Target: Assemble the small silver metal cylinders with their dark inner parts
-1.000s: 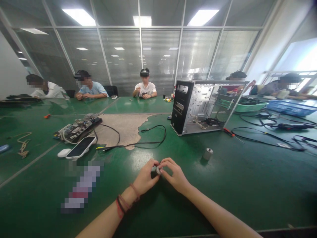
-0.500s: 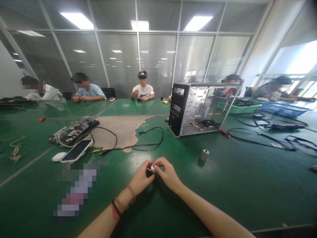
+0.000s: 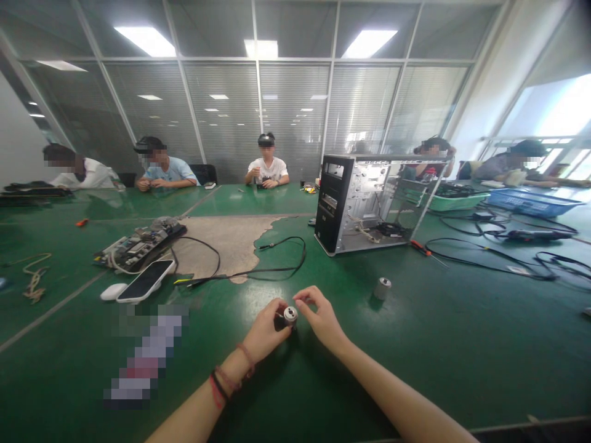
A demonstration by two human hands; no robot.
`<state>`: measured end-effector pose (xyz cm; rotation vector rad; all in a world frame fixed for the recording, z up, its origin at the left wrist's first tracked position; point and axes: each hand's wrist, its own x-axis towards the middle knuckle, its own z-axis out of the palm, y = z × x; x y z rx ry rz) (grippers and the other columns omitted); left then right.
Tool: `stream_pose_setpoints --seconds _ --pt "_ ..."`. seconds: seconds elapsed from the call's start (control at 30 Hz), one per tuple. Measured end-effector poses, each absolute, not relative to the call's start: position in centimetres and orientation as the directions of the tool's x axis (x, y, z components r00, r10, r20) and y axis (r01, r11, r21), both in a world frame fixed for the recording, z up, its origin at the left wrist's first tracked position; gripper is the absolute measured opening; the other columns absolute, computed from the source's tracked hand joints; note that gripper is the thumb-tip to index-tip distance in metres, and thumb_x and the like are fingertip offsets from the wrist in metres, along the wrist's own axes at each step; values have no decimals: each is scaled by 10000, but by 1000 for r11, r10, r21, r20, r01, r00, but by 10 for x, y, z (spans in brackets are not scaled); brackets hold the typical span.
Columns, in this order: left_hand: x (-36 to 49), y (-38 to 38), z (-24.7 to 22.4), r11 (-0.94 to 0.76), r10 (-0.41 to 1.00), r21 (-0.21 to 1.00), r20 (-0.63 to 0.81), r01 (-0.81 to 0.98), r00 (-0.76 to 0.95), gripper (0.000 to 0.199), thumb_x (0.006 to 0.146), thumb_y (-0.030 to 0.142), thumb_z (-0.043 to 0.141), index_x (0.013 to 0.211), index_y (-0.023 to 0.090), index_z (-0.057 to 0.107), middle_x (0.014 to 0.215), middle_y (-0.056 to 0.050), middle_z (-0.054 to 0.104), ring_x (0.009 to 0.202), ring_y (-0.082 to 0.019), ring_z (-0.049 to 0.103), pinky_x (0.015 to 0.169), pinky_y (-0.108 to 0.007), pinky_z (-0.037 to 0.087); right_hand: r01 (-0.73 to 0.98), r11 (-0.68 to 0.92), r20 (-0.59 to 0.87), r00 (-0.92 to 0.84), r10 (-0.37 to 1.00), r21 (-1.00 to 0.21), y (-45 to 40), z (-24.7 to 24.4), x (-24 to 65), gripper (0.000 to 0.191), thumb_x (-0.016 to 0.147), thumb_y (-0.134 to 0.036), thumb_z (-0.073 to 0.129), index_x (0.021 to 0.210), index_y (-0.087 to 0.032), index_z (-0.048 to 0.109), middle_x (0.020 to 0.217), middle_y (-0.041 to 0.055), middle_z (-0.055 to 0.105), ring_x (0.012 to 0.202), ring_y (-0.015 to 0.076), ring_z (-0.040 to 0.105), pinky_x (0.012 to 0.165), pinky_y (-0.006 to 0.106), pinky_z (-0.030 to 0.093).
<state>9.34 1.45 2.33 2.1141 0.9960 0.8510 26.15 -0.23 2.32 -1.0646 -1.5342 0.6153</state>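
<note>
Lower middle, my left hand grips a cylinder; right hand half-curled, can't tell if empty. Slack left thumb might tip it.

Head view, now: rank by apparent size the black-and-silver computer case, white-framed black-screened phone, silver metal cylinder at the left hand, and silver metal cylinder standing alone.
1. Computer case
2. Phone
3. Unranked: held cylinder and lone cylinder look alike; the left hand partly hides the first, which also sits nearer the camera.
</note>
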Motion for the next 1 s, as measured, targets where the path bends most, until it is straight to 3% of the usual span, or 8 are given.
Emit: stream_pose_setpoints --seconds 0.17,0.33,0.53,0.67,0.77,0.87,1.0 --pt "93 14 24 -506 824 752 277 422 494 284 675 126 587 943 190 522 901 -13 590 819 -161 558 759 -274 442 459 360 397 -15 918 -813 5 14 289 126 827 -256 504 863 -194 608 797 14 608 757 158 564 704 276 431" --pt "91 15 26 -489 828 771 263 408 495 275 673 182 633 930 192 536 914 -27 602 857 -178 569 788 -288 446 682 281 238 -160 958 -675 7 0 300 90 769 -187 538 783 -189 628 729 14 613 721 166 545 693 284 411" --pt "87 19 30 -407 863 840 226 358 452 210 760 330 591 905 182 555 915 -49 617 875 -187 585 823 -309 448 669 316 198 -248 948 -673 3 4 300 139 747 -178 553 856 -197 637 703 0 622 665 146 552 630 247 409" --pt "85 23 29 -324 899 889 183 324 397 215 819 377 502 886 181 558 904 -48 624 829 -176 594 767 -291 466 644 283 224 -174 959 -711 3 10 301 206 809 -222 489 994 -195 576 685 -13 601 621 143 547 612 255 419" --pt "84 27 26 -315 913 900 201 300 355 229 840 385 466 878 181 563 889 -48 630 838 -183 596 774 -296 464 626 331 345 -104 933 -706 1 15 297 203 834 -244 463 1007 -196 559 741 7 584 685 159 551 670 286 437" --pt "83 29 23 -323 919 902 225 287 325 224 839 380 468 873 180 565 878 -51 631 862 -196 597 783 -304 461 603 443 451 -151 880 -663 -4 18 287 252 831 -264 491 1069 -201 543 925 56 591 865 193 554 811 336 433" --pt "82 30 21 -325 922 905 240 275 302 206 841 366 468 868 182 555 867 -48 627 857 -197 599 781 -301 458 595 523 440 -294 848 -610 -13 17 270 425 792 -295 568 1199 -217 475 1158 83 540 1089 235 474 951 388 366"
